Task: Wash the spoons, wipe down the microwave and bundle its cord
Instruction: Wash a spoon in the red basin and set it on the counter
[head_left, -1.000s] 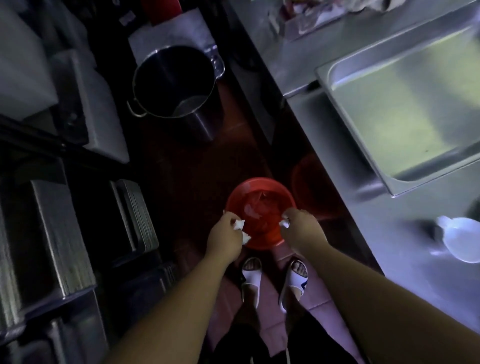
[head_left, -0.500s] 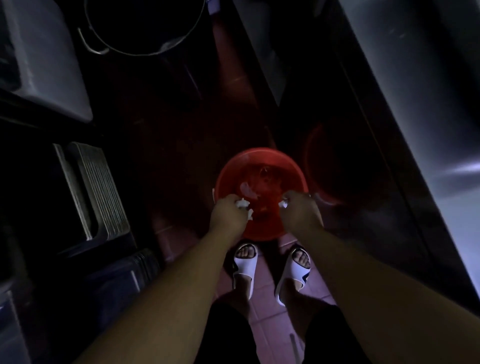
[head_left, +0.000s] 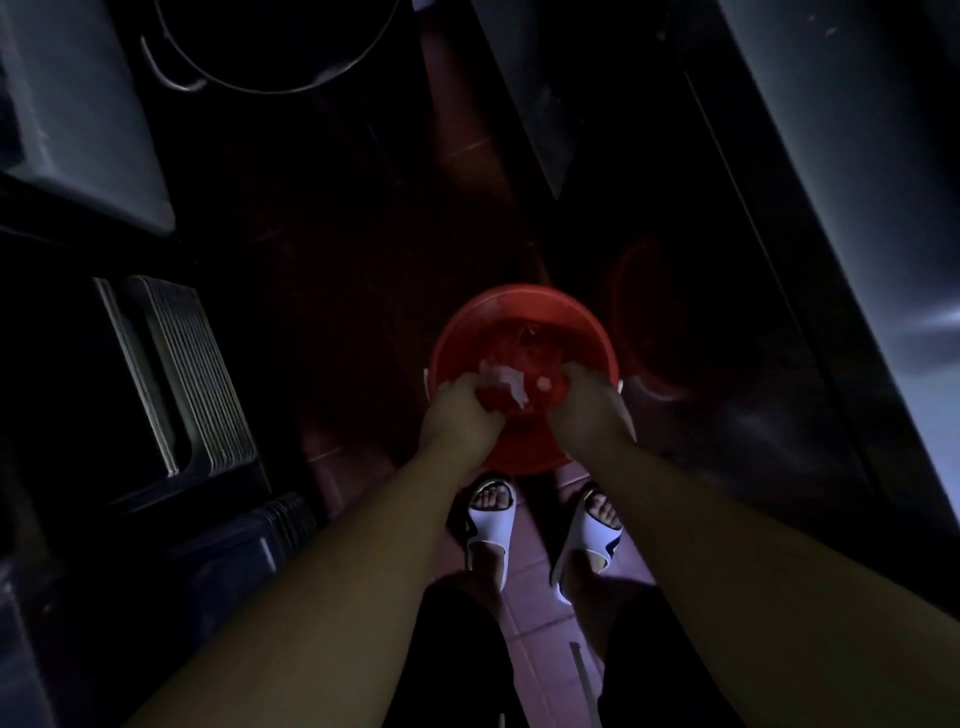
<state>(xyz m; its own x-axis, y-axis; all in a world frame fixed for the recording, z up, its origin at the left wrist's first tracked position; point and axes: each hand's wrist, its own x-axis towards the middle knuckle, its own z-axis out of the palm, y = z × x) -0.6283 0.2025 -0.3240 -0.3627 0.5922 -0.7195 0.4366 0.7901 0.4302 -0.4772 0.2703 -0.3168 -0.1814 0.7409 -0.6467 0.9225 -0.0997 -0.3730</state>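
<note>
Closest are two feet in white slippers (head_left: 488, 530) on the tiled floor (head_left: 535, 587). Just past them, both hands reach down into a red basin (head_left: 519, 296) that sits on the floor. The left hand (head_left: 460, 415) has its fingers curled round a white wad (head_left: 501, 382), maybe wet cloth or paper. It looks soft, light and soggy, so it could tear or slip; the thick middle is the best place to hold it. The right hand (head_left: 592, 410) is curled just beside the wad, but it is too dark to tell if it holds any. Farther off are a big metal pot (head_left: 270, 91) and, on the right, a steel desk (head_left: 857, 156). No spoons, microwave or cord show.
</note>
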